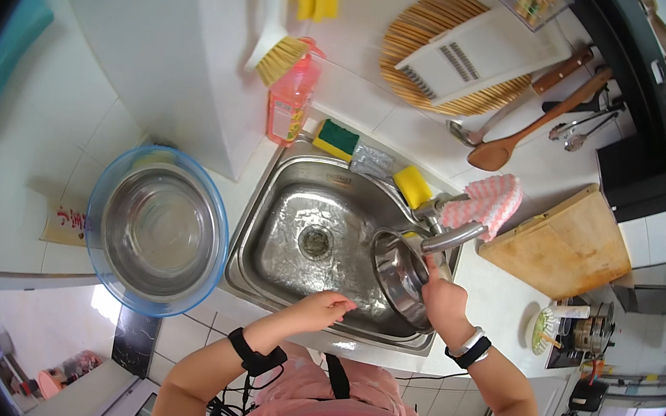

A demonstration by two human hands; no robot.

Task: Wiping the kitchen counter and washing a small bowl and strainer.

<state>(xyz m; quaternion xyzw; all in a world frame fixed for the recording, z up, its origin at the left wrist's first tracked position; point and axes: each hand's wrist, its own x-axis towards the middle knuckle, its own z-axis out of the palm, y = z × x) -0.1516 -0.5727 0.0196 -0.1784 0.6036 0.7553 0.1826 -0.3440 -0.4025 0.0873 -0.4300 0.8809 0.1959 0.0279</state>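
My right hand [445, 297] grips the right side of a stainless steel bowl or pot [398, 275], its index finger stretched up near the faucet spout [454, 238]. The vessel tilts inside the right part of the steel sink [254, 242], its mouth facing left. My hand hides its far side, so I cannot tell whether it has a handle. Over the sink's front edge, my left hand [325, 308] holds nothing, with fingers loosely curled. A wet drain strainer [315, 242] shows in the sink's bottom.
Left of the sink, a steel basin [111, 237] sits inside a clear blue-rimmed bowl [98, 204]. Sponges [336, 140], a pink soap bottle [289, 106] and a yellow sponge [412, 186] line the back. A striped cloth [486, 205] hangs on the faucet beside a wooden cutting board [565, 249].
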